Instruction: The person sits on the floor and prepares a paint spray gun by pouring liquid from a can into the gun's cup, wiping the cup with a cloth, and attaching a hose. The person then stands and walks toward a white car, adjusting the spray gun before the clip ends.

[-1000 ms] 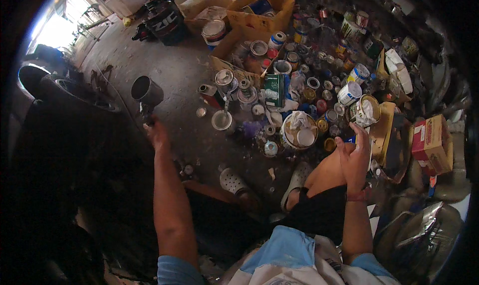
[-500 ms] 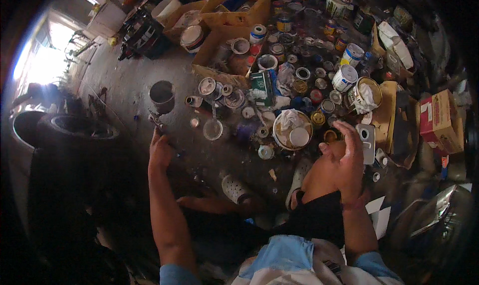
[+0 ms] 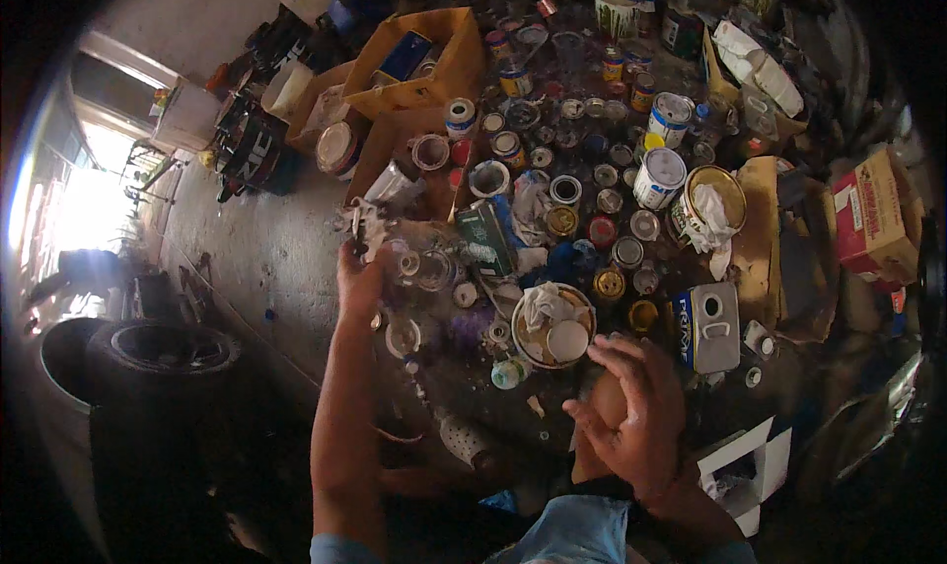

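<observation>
Landmark: white round tub (image 3: 520,334), with a crumpled white rag (image 3: 542,305) and a round white lid (image 3: 567,343) inside its rim.

Left hand (image 3: 362,283): well left of the tub and slightly farther out from the person. Fingers closed around the near end of a cup-topped hand tool (image 3: 369,225); blurred, can't tell exact kind. Tool body sticks out past the fingertips, away from the person; its pale grey cup (image 3: 395,183) leans off to the right, in line with the edge of an open cardboard box beyond and left of the tub. Can't tell if cup and box touch.

Right hand (image 3: 636,426): near side of the tub, to its right, above the bent knee. Fingers spread and loosely curved, thumb apart, no object seen in them. Index fingertip just beside the tub's rim; contact can't be told.

Around the tub: green rectangular can (image 3: 483,238) beyond and left, tilted; small pale bottle (image 3: 510,372) just beside it, near left; rectangular metal can with handle (image 3: 714,329) to the right; yellow-rimmed bucket (image 3: 742,206) holding a white rag, beyond and right; red-and-tan carton (image 3: 873,221) far right.
</observation>
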Demonstrator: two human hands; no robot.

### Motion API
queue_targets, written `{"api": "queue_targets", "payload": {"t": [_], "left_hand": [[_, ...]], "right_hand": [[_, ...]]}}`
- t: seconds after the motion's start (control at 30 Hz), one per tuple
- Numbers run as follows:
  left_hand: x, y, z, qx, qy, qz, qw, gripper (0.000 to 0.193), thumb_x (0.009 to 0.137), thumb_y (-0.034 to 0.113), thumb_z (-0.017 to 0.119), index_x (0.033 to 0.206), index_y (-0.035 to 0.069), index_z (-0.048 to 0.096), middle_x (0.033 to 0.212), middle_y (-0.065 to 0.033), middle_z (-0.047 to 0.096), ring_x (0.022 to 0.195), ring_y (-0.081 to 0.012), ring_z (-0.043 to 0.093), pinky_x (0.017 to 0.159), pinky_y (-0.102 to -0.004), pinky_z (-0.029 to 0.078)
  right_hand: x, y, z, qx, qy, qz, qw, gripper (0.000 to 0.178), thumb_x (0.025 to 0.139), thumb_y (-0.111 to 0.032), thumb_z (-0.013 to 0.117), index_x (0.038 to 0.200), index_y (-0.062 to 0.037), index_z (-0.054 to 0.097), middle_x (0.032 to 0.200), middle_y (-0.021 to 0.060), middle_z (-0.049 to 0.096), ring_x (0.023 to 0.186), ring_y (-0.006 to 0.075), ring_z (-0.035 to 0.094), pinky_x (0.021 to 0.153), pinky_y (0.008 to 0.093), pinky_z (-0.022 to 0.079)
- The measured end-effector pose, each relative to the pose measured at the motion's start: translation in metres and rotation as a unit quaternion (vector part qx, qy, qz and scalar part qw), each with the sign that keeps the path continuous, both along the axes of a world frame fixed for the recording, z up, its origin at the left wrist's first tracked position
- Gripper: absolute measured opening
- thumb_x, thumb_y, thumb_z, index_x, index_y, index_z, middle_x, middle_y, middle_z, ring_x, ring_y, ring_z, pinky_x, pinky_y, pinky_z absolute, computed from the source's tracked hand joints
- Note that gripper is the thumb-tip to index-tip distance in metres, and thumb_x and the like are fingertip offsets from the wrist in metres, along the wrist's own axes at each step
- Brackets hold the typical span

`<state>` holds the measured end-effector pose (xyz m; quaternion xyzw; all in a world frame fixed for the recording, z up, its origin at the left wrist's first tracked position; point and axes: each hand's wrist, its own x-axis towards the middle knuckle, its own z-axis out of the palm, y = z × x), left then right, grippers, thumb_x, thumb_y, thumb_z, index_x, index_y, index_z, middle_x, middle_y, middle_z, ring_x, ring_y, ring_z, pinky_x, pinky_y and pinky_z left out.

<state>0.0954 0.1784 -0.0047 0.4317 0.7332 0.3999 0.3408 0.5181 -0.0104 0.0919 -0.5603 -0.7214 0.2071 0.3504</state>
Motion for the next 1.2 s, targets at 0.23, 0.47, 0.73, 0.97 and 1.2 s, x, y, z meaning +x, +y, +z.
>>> {"api": "queue_targets", "payload": {"t": [0.23, 0.47, 0.73, 0.97, 1.2], "left_hand": [[0.062, 0.1, -0.057, -0.013, 0.361, -0.042, 0.932, 0.086, 0.084, 0.039, 0.088, 0.15, -0.001, 0.05, 0.145, -0.0289, 0.058, 0.133, -0.0469, 0.06, 0.109, -0.0558, 0.051], [0.107, 0.107, -0.064, -0.014, 0.425, -0.062, 0.903, 0.084, 0.087, 0.03, 0.087, 0.153, -0.002, 0.047, 0.158, -0.0314, 0.049, 0.136, -0.0489, 0.06, 0.11, -0.0536, 0.054], [0.033, 0.08, -0.04, -0.023, -0.111, -0.074, 0.991, 0.064, 0.097, 0.031, 0.084, 0.15, 0.009, 0.056, 0.114, -0.0043, 0.071, 0.1, -0.0163, 0.067, 0.087, -0.0358, 0.055], [-0.009, -0.038, 0.038, -0.031, -0.092, -0.104, 0.99, 0.041, 0.108, 0.025, 0.073, 0.144, 0.007, 0.065, 0.11, 0.0027, 0.068, 0.09, -0.0086, 0.058, 0.08, -0.0302, 0.051], [-0.039, -0.158, 0.065, -0.018, -0.008, -0.207, 0.978, 0.048, 0.112, 0.016, 0.066, 0.157, 0.005, 0.056, 0.125, 0.0002, 0.068, 0.098, -0.0089, 0.06, 0.091, -0.0316, 0.053]], "right_hand": [[0.003, 0.002, 0.006, -0.032, 0.029, 0.018, 0.999, 0.064, 0.088, -0.045, 0.088, 0.137, -0.0089, 0.067, 0.135, 0.0115, 0.067, 0.124, 0.0358, 0.065, 0.109, 0.0546, 0.047], [0.006, -0.001, 0.006, -0.047, 0.039, 0.007, 0.998, 0.062, 0.089, -0.044, 0.088, 0.138, -0.0102, 0.068, 0.138, 0.0102, 0.067, 0.128, 0.0354, 0.063, 0.111, 0.055, 0.046], [0.001, -0.002, 0.006, -0.028, 0.06, 0.008, 0.998, 0.062, 0.091, -0.039, 0.087, 0.14, -0.0094, 0.065, 0.138, 0.0094, 0.066, 0.129, 0.0356, 0.062, 0.112, 0.0536, 0.046], [-0.006, -0.013, 0.005, 0.001, 0.062, 0.005, 0.998, 0.057, 0.088, -0.031, 0.09, 0.135, -0.0076, 0.068, 0.134, 0.0126, 0.07, 0.125, 0.0361, 0.067, 0.108, 0.0468, 0.053], [-0.018, -0.015, -0.01, 0.051, 0.054, -0.023, 0.997, 0.051, 0.09, -0.027, 0.088, 0.133, -0.0095, 0.068, 0.131, 0.0128, 0.071, 0.123, 0.0364, 0.068, 0.104, 0.0472, 0.054]]}}
